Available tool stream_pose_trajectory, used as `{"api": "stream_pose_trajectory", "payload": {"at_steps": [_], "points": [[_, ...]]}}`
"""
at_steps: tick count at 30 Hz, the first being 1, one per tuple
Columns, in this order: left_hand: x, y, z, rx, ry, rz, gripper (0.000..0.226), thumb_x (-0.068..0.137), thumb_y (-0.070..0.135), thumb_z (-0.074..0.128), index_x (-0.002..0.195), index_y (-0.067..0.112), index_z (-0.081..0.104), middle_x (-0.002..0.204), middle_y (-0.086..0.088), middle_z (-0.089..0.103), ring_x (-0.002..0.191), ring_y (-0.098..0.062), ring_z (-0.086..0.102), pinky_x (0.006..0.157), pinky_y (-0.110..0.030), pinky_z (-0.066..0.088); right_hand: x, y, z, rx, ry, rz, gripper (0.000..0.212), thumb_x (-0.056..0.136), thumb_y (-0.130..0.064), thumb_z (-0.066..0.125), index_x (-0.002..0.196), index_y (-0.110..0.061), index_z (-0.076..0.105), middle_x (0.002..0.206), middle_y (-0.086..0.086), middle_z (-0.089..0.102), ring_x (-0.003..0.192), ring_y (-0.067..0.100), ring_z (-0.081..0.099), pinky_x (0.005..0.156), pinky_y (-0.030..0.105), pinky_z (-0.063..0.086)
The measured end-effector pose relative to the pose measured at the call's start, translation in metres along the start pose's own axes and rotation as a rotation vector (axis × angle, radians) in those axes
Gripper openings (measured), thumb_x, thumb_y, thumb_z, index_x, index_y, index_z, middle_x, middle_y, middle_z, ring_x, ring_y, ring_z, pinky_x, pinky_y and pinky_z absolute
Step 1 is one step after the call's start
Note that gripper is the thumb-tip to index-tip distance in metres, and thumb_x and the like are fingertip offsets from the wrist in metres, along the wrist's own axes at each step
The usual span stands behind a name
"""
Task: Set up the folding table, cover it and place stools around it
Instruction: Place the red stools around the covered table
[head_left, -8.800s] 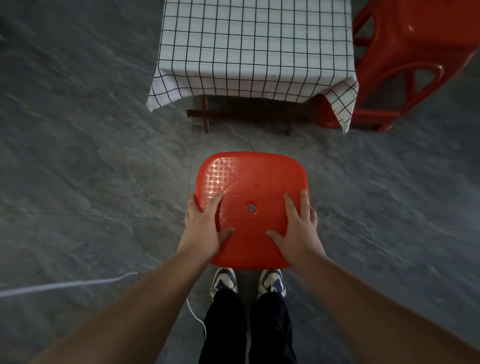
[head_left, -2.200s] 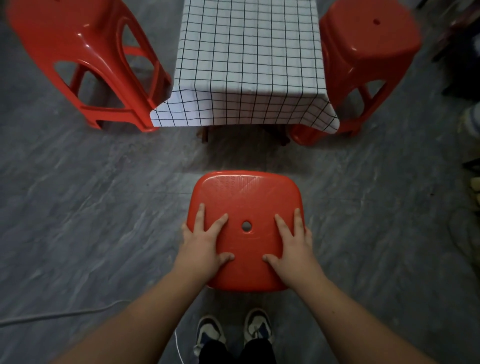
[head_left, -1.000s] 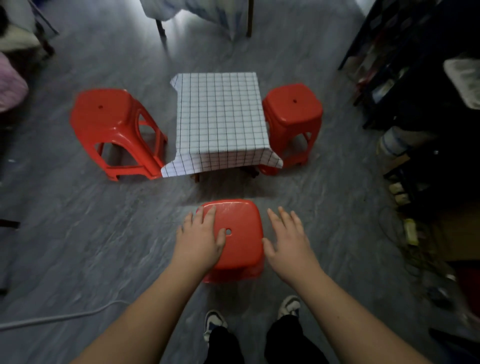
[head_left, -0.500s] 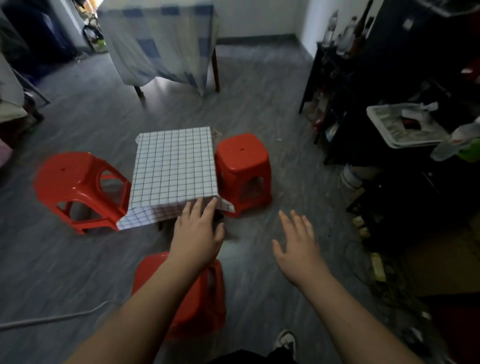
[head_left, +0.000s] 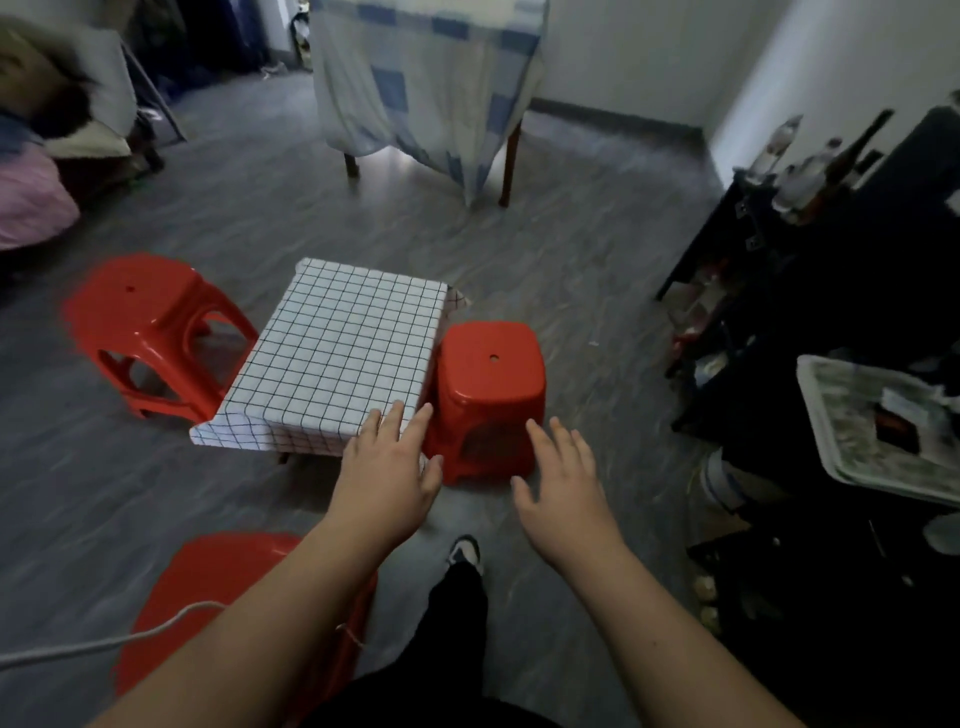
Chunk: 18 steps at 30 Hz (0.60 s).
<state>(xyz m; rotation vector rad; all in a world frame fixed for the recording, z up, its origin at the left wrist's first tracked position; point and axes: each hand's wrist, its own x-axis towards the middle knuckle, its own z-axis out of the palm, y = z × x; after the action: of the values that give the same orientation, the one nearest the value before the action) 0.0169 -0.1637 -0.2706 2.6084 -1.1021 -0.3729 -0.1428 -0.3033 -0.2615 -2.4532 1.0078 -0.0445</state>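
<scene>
Camera: one head-worn wide-angle view.
Position: standing height, near the low table's near edge.
Facing: forward and down, across the white black-gridded tablecloth (head_left: 337, 358) and grey streaked floor (head_left: 571, 270).
Foreground: the person's forearms.

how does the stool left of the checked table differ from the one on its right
The left stool stands apart from the checked table, with floor showing between them; the right stool sits tight against the cloth edge. The left stool's open leg frame faces the camera; the right stool shows a more closed side. Both are red plastic, upright, with a small hole in the seat.
</scene>
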Motion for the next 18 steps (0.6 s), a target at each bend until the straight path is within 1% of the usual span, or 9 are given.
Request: {"api": "stream_pose_trajectory", "payload": {"at_steps": [2,5,7,10,14,18], "points": [[0.041,0.004,0.014,-0.014,-0.014,-0.026,0.068,0.093,0.050,0.041,0.155,0.026,0.025,0.161,-0.012,0.027,0.148,-0.035,0.019,0.118,-0.052,0.024,0.049,0.010,-0.004,-0.026,-0.012,-0.030,0.073,0.094,-0.037,0.054,0.157,-0.026,0.020,0.165,0.004,0.014,0.151,0.027,0.006,0.123,0.044,0.013],[0.113,0.011,0.030,-0.038,-0.028,-0.070,0.071,0.090,0.052,0.039,0.155,0.025,0.026,0.160,-0.013,0.028,0.147,-0.036,0.021,0.117,-0.053,0.026,0.131,0.022,-0.011,-0.045,-0.045,-0.070,0.073,0.093,-0.035,0.056,0.156,-0.027,0.020,0.165,0.004,0.015,0.151,0.026,0.006,0.123,0.042,0.013],[0.159,0.015,0.037,-0.038,-0.053,-0.105,0.070,0.093,0.049,0.045,0.155,0.025,0.023,0.161,-0.012,0.026,0.148,-0.036,0.020,0.117,-0.054,0.025,0.186,0.029,-0.018,-0.058,-0.087,-0.080,0.073,0.093,-0.034,0.055,0.157,-0.028,0.019,0.165,0.003,0.013,0.151,0.025,0.005,0.123,0.042,0.013],[0.218,0.024,0.038,-0.043,-0.053,-0.168,0.069,0.095,0.047,0.046,0.156,0.025,0.021,0.162,-0.012,0.024,0.149,-0.035,0.018,0.117,-0.054,0.025,0.261,0.039,-0.027,-0.099,-0.134,-0.130,0.073,0.092,-0.031,0.057,0.156,-0.026,0.022,0.164,0.007,0.016,0.151,0.028,0.008,0.123,0.043,0.014],[0.274,0.039,0.038,-0.092,-0.027,-0.273,0.068,0.096,0.045,0.045,0.156,0.024,0.021,0.162,-0.012,0.023,0.149,-0.034,0.015,0.118,-0.052,0.023,0.339,0.047,-0.038,-0.138,-0.194,-0.203,0.071,0.090,-0.029,0.059,0.154,-0.024,0.027,0.163,0.008,0.019,0.150,0.031,0.012,0.121,0.048,0.020],[0.317,0.052,0.052,-0.120,-0.002,-0.379,0.067,0.097,0.045,0.043,0.156,0.024,0.020,0.163,-0.011,0.020,0.151,-0.032,0.011,0.119,-0.051,0.022,0.398,0.065,-0.032,-0.162,-0.295,-0.293,0.071,0.092,-0.029,0.058,0.155,-0.027,0.026,0.164,0.006,0.017,0.151,0.029,0.010,0.121,0.045,0.018]]}}
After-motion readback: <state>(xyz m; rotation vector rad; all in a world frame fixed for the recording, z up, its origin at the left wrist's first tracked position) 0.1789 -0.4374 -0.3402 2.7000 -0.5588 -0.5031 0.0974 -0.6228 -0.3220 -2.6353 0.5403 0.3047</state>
